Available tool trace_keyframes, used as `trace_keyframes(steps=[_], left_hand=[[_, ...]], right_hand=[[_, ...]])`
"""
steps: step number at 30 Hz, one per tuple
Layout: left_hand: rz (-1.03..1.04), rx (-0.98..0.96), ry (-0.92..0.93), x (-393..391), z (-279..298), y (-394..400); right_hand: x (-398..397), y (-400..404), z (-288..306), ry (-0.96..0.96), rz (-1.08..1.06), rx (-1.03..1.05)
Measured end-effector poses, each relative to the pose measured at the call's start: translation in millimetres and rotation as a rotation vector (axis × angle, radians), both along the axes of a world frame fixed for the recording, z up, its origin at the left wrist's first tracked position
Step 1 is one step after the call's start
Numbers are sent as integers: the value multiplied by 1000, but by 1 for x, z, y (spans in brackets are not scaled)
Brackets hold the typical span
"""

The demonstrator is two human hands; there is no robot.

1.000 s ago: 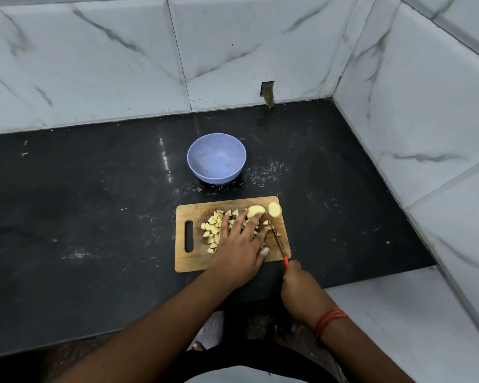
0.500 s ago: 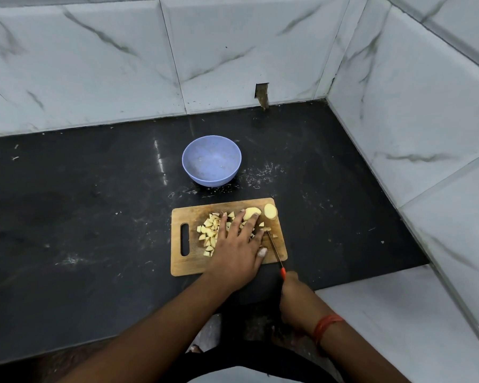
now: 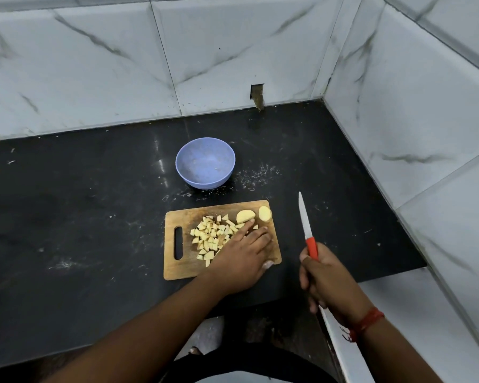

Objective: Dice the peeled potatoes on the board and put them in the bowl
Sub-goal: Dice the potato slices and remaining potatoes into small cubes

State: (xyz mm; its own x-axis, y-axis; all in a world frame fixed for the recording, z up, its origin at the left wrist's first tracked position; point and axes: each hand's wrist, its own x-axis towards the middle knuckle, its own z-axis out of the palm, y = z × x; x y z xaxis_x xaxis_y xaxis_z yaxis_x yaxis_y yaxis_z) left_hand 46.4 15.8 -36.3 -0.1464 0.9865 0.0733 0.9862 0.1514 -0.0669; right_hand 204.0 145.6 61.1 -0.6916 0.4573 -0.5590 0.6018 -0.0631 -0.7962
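**Inspector:** State the position of the board.

**Assistant:** The wooden cutting board (image 3: pixel 177 269) lies flat on the black counter (image 3: pixel 67 217), with its handle slot at the left end. A heap of diced potato (image 3: pixel 211 236) sits on the middle of it. Two larger uncut potato pieces (image 3: pixel 245 216) lie at the far right corner of the board, just beside each other.

**Inspector:** The left hand?

**Assistant:** The left hand (image 3: pixel 242 258) lies flat on the right part of the board, palm down and fingers straight and close together. It grips nothing. The fingertips (image 3: pixel 250 222) reach the right edge of the diced heap and stop just short of the nearer uncut piece. I cannot tell whether any dice lie under the palm.

**Inspector:** The right hand?

**Assistant:** The right hand (image 3: pixel 325 283) is curled round the orange handle of a knife (image 3: pixel 306 225). It holds the knife off the board, to its right, above the counter. The white blade points to the far side, well apart from the potato.

**Inspector:** The bowl?

**Assistant:** The blue bowl (image 3: pixel 205 163) stands upright on the counter beyond the board, apart from it. No potato pieces show inside, only a few pale specks.

**Inspector:** Anything else?

**Assistant:** White marble-patterned tiles (image 3: pixel 94 64) cover the far and right walls. Pale crumbs are scattered on the counter right of the bowl. A red thread bracelet (image 3: pixel 367 323) is on the right wrist.
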Motion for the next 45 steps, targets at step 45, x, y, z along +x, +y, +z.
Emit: trace_keyframes(steps=[45], left_hand=[[440, 50, -207, -60, 20, -20]], right_hand=[[-124, 24, -68, 57, 18, 587]])
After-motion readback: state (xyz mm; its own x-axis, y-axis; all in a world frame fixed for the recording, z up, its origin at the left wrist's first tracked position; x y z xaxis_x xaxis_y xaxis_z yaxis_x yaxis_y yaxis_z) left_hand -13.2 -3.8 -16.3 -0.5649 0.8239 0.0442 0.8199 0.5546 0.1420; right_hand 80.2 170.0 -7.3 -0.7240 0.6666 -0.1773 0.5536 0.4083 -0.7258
